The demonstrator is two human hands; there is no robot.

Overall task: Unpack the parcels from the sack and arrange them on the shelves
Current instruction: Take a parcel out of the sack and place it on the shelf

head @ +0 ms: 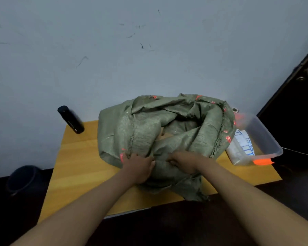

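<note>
A green woven sack (146, 125) with red print stands slumped on the wooden table (78, 166), its mouth open towards me. Deep in the opening a bit of brown cardboard parcel (164, 135) shows; the rest of the contents are hidden by folds. My left hand (138, 167) grips the sack's near rim, fingers curled into the fabric. My right hand (184, 163) grips the same rim just to the right, a hand's width away.
A black cylindrical bottle (71, 119) stands at the table's back left against the pale wall. A clear plastic bin (263, 137) with orange clips sits right of the sack. A dark round bin (23, 180) is on the floor at left, a dark door (299, 103) at right.
</note>
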